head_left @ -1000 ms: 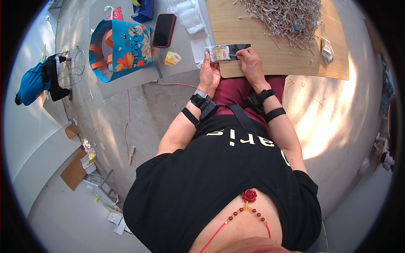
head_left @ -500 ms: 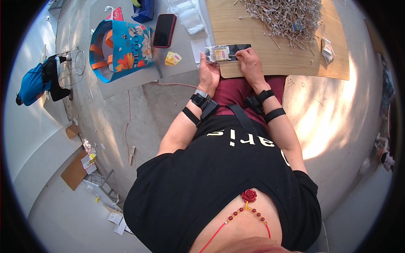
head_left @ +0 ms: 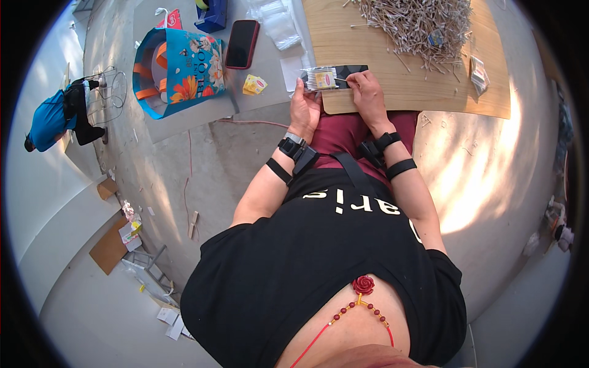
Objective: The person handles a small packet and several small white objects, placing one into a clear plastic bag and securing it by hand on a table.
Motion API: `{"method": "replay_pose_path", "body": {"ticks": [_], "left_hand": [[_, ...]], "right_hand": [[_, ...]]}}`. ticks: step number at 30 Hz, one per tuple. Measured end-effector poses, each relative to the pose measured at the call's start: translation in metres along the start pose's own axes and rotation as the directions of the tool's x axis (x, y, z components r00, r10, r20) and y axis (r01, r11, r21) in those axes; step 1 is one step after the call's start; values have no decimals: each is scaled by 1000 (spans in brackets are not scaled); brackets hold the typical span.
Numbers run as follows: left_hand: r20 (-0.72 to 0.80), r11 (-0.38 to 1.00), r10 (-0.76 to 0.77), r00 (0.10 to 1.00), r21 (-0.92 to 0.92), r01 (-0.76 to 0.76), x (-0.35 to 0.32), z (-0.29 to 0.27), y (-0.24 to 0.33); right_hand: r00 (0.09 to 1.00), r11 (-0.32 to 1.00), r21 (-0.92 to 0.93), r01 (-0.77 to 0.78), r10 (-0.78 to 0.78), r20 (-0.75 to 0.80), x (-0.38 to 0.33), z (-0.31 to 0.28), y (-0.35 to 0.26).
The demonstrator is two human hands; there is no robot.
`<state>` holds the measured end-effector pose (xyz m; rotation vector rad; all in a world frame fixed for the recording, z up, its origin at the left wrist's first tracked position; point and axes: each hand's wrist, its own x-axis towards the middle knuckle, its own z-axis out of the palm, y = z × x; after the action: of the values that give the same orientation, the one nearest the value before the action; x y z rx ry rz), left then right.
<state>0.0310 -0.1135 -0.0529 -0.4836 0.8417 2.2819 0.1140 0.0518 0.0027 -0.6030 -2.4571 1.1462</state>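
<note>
My left hand (head_left: 304, 110) holds the left end of a clear packet of cotton swabs (head_left: 320, 78), with the thumb along its edge. White swabs lie side by side in it, behind a small yellow label. Between the thumb and fingers of my right hand (head_left: 368, 95) is a single cotton swab (head_left: 342, 80), its tip toward the packet's right end. A dark patterned piece (head_left: 354, 70) shows behind the packet, by the right fingertips. The undersides of both hands are hidden.
A big heap of loose cotton swabs (head_left: 423, 27) covers the wooden board's (head_left: 343, 43) far part; a small filled packet (head_left: 478, 75) lies at right. Leftward are yellow cards (head_left: 254, 84), a phone (head_left: 242, 44), plastic bags (head_left: 279, 24), a blue bag (head_left: 184, 73) and a tape dispenser (head_left: 211, 15).
My right hand has shifted slightly, and the swab in its fingers points a little differently at the packet's right end. My left hand keeps its hold. The whole view has moved a little.
</note>
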Motion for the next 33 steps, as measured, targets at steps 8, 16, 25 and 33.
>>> {"method": "replay_pose_path", "body": {"ticks": [8,16,25,33], "left_hand": [[52,998,-44,998,-42,46,3,3,0],[84,998,-59,995,-6,60,3,5,0],[127,998,-59,990,15,58,-4,15,3],[145,997,-76,987,29,72,1,10,1]], "right_hand": [[997,999,42,5,-2,-74,2,3,-3],[980,908,389,-155,191,-55,3,17,-19],[969,708,681,-188,247,11,0,45,-8],[970,607,770,-196,233,63,0,50,-7]]}}
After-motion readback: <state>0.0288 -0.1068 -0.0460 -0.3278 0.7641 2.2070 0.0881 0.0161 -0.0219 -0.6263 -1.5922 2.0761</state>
